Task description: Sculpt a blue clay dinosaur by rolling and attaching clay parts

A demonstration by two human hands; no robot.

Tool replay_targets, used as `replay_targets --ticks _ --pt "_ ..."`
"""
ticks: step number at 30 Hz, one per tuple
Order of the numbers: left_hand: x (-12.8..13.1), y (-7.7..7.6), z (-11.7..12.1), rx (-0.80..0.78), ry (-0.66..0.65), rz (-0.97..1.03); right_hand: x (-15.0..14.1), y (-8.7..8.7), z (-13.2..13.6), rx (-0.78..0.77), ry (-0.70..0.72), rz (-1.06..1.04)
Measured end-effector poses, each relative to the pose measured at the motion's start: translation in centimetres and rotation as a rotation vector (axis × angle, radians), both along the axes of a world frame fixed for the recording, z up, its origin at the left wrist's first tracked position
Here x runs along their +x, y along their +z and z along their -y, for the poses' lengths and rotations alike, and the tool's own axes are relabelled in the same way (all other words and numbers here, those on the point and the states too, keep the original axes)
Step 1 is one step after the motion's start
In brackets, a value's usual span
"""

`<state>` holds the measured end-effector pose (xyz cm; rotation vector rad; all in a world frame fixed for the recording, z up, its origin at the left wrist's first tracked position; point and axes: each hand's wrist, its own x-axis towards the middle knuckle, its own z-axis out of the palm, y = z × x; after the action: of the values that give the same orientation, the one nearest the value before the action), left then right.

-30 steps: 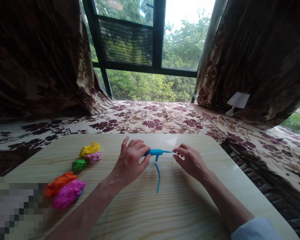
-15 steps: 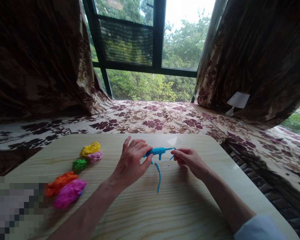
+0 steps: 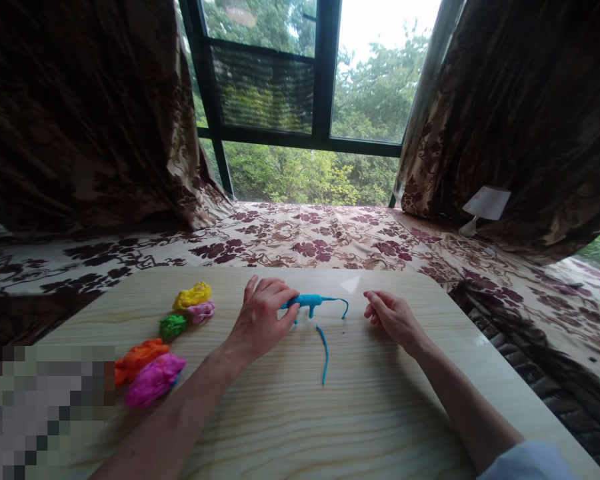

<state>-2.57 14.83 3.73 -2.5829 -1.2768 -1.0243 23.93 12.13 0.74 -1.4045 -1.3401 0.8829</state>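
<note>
A blue modelling-clay figure (image 3: 310, 301) has a thick body, a short leg stub and a long thin tail that bends down at its right end. My left hand (image 3: 265, 313) grips the figure's left end between thumb and fingers, hiding that part. Right of the tail, and apart from it, my right hand (image 3: 387, 317) is closed, thumb against the curled fingers, with nothing visible in it. A loose thin blue clay strand (image 3: 325, 357) lies on the table below the figure. A tiny pale speck (image 3: 343, 332) lies close to the tail's end.
Lumps of yellow (image 3: 193, 296), light pink (image 3: 201, 312), green (image 3: 173, 327), orange (image 3: 141, 361) and bright pink clay (image 3: 156, 381) lie at the left of the wooden table (image 3: 280, 427). Behind it are a flower-patterned cloth (image 3: 310, 230) and a small white lamp (image 3: 486, 203).
My right hand has let go of the figure's tail and moved right. The tail now curves down freely. My left hand keeps its grip on the figure. The view has shifted slightly.
</note>
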Motion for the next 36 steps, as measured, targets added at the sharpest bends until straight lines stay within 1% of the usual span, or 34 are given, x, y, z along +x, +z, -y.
replay_targets --ticks 11,20,26,29,32,36 --pt "0.0 -0.1 0.1 0.003 0.023 -0.010 0.1 -0.5 -0.1 0.020 -0.013 0.064" --pt "-0.5 1.3 -0.1 0.106 0.082 0.077 0.0 -0.4 0.1 0.055 -0.022 0.127" --pt "-0.4 1.7 0.1 0.123 0.096 0.079 -0.2 -0.2 0.3 0.072 -0.018 0.181" --pt "-1.1 2.3 0.4 0.137 0.133 0.093 -0.2 -0.2 0.4 0.070 -0.012 0.199" --pt "-2.4 2.5 0.8 0.149 0.167 0.128 -0.2 -0.2 0.4 0.070 -0.009 0.210" --pt "-4.4 1.7 0.4 0.115 0.224 0.165 -0.3 -0.3 0.4 0.075 -0.010 0.229"
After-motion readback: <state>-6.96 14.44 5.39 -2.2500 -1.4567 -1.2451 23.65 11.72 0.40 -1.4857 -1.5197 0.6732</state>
